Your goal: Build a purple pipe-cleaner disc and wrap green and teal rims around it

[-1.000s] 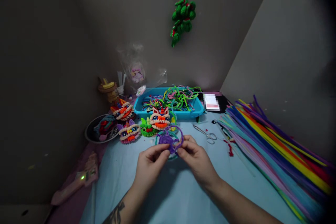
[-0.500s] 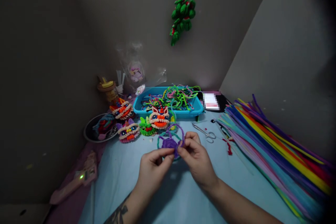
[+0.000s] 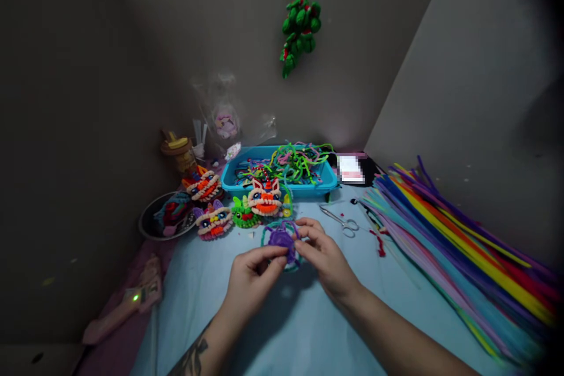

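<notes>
Between my hands is a purple pipe-cleaner piece (image 3: 281, 239), wound tightly at its middle, with loose purple loops and a teal ring of pipe cleaner around it. My left hand (image 3: 253, 275) pinches its lower edge between thumb and forefinger. At the piece's right side, my right hand (image 3: 324, 258) has its thumb and fingertips on a purple strand, the other fingers loosely curled. Just beyond stand finished lion-head figures: a white-and-orange one (image 3: 264, 200), a green one (image 3: 245, 213) and a purple-eared one (image 3: 213, 221).
A blue tray (image 3: 282, 191) full of pipe-cleaner scraps stands at the back. Scissors (image 3: 341, 222) lie right of my hands, near a long bundle of coloured pipe cleaners (image 3: 458, 241). At left are a bowl (image 3: 152, 229) and a pink glue gun (image 3: 132, 302) with a green light.
The purple loop that stood up above the piece is now lower, bent down toward the right. My right fingers have spread a little. The view has shifted slightly.
</notes>
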Demonstrator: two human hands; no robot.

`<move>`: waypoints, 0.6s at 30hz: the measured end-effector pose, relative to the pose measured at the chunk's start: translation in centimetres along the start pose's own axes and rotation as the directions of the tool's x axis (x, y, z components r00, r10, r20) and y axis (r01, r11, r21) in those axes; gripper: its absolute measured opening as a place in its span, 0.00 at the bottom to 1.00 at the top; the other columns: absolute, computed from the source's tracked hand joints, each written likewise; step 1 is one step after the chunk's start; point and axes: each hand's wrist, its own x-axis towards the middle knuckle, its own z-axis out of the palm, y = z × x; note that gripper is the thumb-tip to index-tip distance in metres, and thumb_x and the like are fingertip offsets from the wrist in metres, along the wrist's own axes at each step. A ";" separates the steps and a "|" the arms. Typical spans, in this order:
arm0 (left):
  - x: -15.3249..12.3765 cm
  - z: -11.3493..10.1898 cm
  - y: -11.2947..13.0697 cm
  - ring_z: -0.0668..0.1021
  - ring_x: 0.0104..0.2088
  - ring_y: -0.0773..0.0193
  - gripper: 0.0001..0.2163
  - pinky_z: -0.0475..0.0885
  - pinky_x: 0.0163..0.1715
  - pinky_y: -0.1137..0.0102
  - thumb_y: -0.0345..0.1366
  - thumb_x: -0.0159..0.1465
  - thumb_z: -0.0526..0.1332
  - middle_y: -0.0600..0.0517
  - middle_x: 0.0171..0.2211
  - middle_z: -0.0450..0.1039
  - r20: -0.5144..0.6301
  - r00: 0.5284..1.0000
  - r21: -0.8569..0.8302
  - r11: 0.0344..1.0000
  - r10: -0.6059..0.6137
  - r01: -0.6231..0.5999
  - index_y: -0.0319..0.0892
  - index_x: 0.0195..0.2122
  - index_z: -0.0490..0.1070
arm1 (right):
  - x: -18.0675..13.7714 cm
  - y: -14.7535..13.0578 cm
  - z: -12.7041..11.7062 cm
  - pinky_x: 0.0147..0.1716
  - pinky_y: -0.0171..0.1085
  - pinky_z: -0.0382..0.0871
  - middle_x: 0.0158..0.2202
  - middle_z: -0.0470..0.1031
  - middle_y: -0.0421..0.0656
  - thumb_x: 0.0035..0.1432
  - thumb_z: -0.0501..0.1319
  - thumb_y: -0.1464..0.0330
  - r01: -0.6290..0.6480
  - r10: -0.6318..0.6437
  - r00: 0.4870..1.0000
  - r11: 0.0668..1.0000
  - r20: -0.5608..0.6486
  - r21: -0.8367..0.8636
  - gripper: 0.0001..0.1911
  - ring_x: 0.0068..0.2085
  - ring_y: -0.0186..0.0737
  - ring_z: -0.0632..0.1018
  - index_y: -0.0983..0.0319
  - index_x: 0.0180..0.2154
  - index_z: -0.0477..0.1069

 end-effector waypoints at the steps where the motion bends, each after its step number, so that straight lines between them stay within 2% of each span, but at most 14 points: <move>1: 0.0 -0.1 -0.1 0.74 0.23 0.65 0.10 0.67 0.25 0.72 0.39 0.55 0.64 0.49 0.23 0.77 0.021 1.000 -0.022 1.000 -0.007 0.007 0.39 0.34 0.80 | 0.1 -0.2 -0.2 0.39 0.38 0.63 0.47 0.62 0.45 0.49 0.63 0.61 -0.010 0.010 1.000 1.000 0.023 -0.005 0.09 0.42 0.42 0.69 0.60 0.27 0.71; 4: 0.2 -0.2 -0.1 0.73 0.24 0.66 0.10 0.67 0.26 0.73 0.39 0.55 0.64 0.50 0.24 0.76 0.064 0.998 -0.101 0.995 -0.013 0.020 0.39 0.33 0.79 | 0.2 -0.7 -0.4 0.46 0.41 0.61 0.47 0.63 0.46 0.50 0.64 0.57 -0.023 0.023 0.995 1.000 0.099 -0.002 0.15 0.50 0.48 0.67 0.61 0.21 0.68; 6: 0.3 -0.2 0.2 0.72 0.25 0.67 0.11 0.67 0.26 0.74 0.39 0.56 0.64 0.51 0.25 0.75 0.055 0.998 -0.150 0.989 -0.002 0.011 0.39 0.37 0.78 | 0.2 -0.7 -0.4 0.50 0.43 0.59 0.48 0.64 0.47 0.50 0.64 0.55 -0.020 0.018 0.993 1.000 0.121 0.012 0.17 0.52 0.49 0.67 0.61 0.21 0.68; 8: 0.4 -0.2 0.4 0.71 0.24 0.69 0.15 0.66 0.25 0.75 0.38 0.56 0.64 0.51 0.29 0.75 -0.017 1.000 -0.182 0.983 0.001 -0.005 0.40 0.44 0.74 | 0.2 -0.6 -0.3 0.52 0.43 0.58 0.49 0.63 0.47 0.51 0.63 0.54 0.001 -0.004 0.996 1.000 0.091 0.031 0.18 0.53 0.48 0.66 0.61 0.22 0.69; 11: 0.6 0.0 0.6 0.68 0.22 0.73 0.18 0.65 0.23 0.76 0.38 0.57 0.64 0.52 0.37 0.73 -0.239 0.971 -0.197 0.979 0.008 -0.056 0.43 0.49 0.66 | 0.2 -0.1 -0.1 0.54 0.42 0.57 0.49 0.63 0.46 0.54 0.62 0.55 0.047 -0.045 0.998 0.996 -0.042 0.071 0.15 0.55 0.45 0.65 0.60 0.25 0.72; 12: 0.6 0.1 0.6 0.67 0.22 0.73 0.17 0.64 0.23 0.76 0.38 0.57 0.64 0.54 0.34 0.72 -0.283 0.959 -0.200 0.978 0.000 -0.059 0.44 0.47 0.65 | 0.2 0.0 -0.1 0.55 0.42 0.56 0.49 0.63 0.46 0.55 0.61 0.56 0.064 -0.056 0.995 0.994 -0.085 0.086 0.15 0.55 0.45 0.65 0.60 0.26 0.72; 13: 0.7 0.3 0.5 0.66 0.21 0.73 0.15 0.63 0.22 0.77 0.38 0.56 0.64 0.56 0.29 0.70 -0.281 0.960 -0.206 0.978 -0.021 -0.038 0.43 0.44 0.65 | 0.2 0.2 0.0 0.55 0.43 0.56 0.49 0.63 0.46 0.56 0.61 0.57 0.079 -0.067 0.990 0.992 -0.123 0.101 0.14 0.55 0.45 0.65 0.60 0.27 0.73; 15: 0.8 0.6 0.4 0.64 0.19 0.72 0.16 0.61 0.21 0.77 0.38 0.52 0.68 0.61 0.19 0.63 -0.134 0.986 -0.215 0.974 -0.102 0.072 0.41 0.39 0.66 | 0.2 0.5 0.2 0.56 0.44 0.55 0.49 0.64 0.45 0.56 0.61 0.58 0.097 -0.076 0.985 0.986 -0.155 0.134 0.13 0.54 0.44 0.65 0.60 0.28 0.73; 17: 0.8 1.0 0.3 0.65 0.19 0.70 0.16 0.60 0.21 0.76 0.37 0.48 0.70 0.61 0.17 0.59 0.066 0.985 -0.208 0.963 -0.163 0.173 0.39 0.35 0.69 | 0.1 0.7 0.4 0.56 0.43 0.56 0.50 0.64 0.45 0.57 0.60 0.58 0.094 -0.069 0.987 0.981 -0.148 0.170 0.12 0.54 0.44 0.66 0.59 0.30 0.74; 18: 0.8 1.2 0.3 0.66 0.20 0.70 0.14 0.61 0.21 0.76 0.37 0.47 0.70 0.60 0.17 0.61 0.123 0.979 -0.210 0.960 -0.162 0.185 0.39 0.32 0.70 | -0.1 0.8 0.6 0.56 0.43 0.56 0.50 0.63 0.45 0.57 0.60 0.58 0.087 -0.062 0.989 0.979 -0.137 0.185 0.12 0.54 0.44 0.66 0.59 0.32 0.75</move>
